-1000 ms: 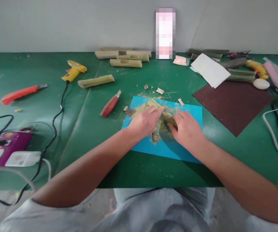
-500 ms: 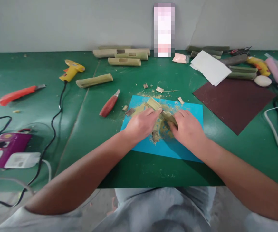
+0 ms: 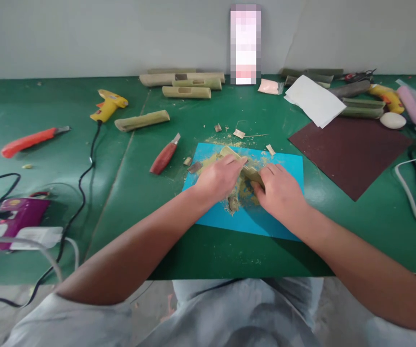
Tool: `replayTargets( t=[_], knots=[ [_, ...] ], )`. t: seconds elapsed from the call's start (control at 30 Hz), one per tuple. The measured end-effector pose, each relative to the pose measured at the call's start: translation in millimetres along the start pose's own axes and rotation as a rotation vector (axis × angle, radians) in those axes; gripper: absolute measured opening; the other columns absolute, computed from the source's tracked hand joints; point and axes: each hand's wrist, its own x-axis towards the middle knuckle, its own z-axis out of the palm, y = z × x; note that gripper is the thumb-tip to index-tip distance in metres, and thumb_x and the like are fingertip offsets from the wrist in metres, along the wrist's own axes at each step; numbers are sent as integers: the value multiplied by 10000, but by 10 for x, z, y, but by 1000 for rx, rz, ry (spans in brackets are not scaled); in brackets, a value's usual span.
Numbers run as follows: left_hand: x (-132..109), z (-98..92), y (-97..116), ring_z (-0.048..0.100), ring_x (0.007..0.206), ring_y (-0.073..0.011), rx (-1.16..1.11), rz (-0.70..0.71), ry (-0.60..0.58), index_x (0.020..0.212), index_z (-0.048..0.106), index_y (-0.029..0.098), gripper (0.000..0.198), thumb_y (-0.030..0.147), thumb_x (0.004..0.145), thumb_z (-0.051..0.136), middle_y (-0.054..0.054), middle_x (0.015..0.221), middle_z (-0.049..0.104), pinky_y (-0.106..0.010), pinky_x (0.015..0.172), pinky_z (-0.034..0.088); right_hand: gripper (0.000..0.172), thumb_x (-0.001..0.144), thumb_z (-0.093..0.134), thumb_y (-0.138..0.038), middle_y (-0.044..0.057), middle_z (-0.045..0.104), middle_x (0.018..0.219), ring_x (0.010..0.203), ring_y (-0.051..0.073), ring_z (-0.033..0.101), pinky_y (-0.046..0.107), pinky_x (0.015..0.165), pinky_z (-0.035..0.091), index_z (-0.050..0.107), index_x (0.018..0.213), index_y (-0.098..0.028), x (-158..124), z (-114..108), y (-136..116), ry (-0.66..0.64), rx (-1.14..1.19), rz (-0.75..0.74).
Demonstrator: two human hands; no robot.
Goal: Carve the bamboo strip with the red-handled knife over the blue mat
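A cut piece of bamboo [image 3: 254, 178] with a notch in it lies slanted over a blue sheet [image 3: 287, 224]. My right hand [image 3: 283, 189] is closed round its near end. Over the notch, my left hand [image 3: 219, 179] is closed in a pinch; a small dark edge shows at its fingertips, but what it holds is too hidden to name. Pale dust and shavings [image 3: 234, 202] are scattered on the sheet beneath both hands. To the left rests a red-handled carving knife [image 3: 165, 155], apart from the hands.
On the left are a yellow glue gun [image 3: 107, 106] with a black cord, an orange cutter [image 3: 30, 142] and a purple box [image 3: 30, 217]. Several bamboo tubes [image 3: 186, 92] lie at the back. Rightward are a dark brown sheet [image 3: 352, 154], white paper [image 3: 316, 101] and a pink tool [image 3: 413, 108].
My left hand has slid slightly to the right along the bamboo, its forearm shifting with it. My right hand stays in place, gripping the bamboo.
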Motion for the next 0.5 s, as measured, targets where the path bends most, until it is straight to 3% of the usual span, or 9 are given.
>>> replayTargets(
  t=[0.23, 0.4, 0.5],
  knots=[
    [-61, -11, -18, 711, 827, -188, 23, 46, 49, 1382, 644, 126, 431, 242, 1081, 357, -100, 942, 725, -306, 735, 613, 116, 970, 575, -224, 153, 677, 960, 938, 300, 629, 407, 778, 475, 646, 948, -135, 4, -17, -12, -30, 18, 3],
    [6, 16, -8, 726, 925, -194, 4, 55, 50, 1305, 682, 137, 396, 227, 1070, 377, -107, 1017, 741, -300, 788, 615, 112, 971, 559, -212, 151, 676, 955, 941, 303, 625, 413, 782, 474, 639, 934, -144, 0, -9, 1, -18, 26, 8],
    [-36, -2, -8, 721, 887, -186, 13, 68, 54, 1344, 656, 126, 408, 230, 1074, 368, -100, 989, 735, -294, 772, 611, 118, 973, 564, -228, 146, 673, 941, 922, 295, 620, 408, 781, 473, 633, 922, -148, -4, -5, 6, -14, 25, -2]
  ],
)
